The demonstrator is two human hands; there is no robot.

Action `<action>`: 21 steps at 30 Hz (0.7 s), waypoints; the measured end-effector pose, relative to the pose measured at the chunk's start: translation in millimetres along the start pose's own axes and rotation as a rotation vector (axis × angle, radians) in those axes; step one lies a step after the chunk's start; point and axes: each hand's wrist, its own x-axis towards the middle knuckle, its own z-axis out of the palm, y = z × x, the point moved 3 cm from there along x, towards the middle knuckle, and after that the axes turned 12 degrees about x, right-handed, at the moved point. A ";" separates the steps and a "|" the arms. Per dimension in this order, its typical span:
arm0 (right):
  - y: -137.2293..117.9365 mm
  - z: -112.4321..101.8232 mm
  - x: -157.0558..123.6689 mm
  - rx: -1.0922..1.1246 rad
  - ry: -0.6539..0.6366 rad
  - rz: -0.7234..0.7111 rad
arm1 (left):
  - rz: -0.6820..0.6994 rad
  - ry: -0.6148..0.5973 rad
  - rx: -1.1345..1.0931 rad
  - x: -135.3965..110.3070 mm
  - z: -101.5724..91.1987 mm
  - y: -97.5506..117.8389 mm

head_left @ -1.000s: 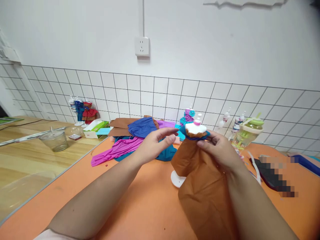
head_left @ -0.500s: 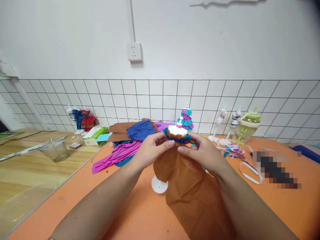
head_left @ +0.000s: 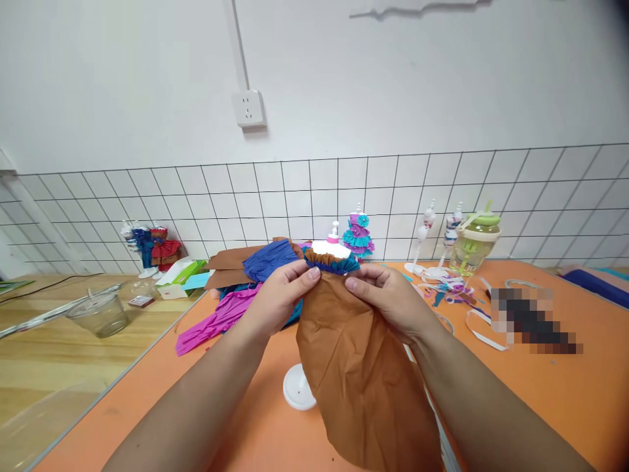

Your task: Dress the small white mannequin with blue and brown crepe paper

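Pinching the gathered top of a brown paper skirt (head_left: 354, 354) with the left hand (head_left: 280, 295) and the right hand (head_left: 388, 298), one at each side. Holding it around a small white dress form (head_left: 331, 248), above a round white base (head_left: 297, 395) on the orange mat (head_left: 540, 400). Behind, coloured paper sheets (head_left: 230, 311).

A white wall (head_left: 442, 78) faces me, bearing a socket (head_left: 248, 108) with a cable duct (head_left: 239, 46) rising from it. A black wire grid (head_left: 314, 196) lines its foot. My orange tabletop (head_left: 565, 393) meets a wooden tabletop (head_left: 44, 354) at left.
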 end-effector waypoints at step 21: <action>-12.0 2.6 -5.0 -0.139 -0.068 -0.049 | -0.070 -0.143 -0.322 -4.8 21.9 0.2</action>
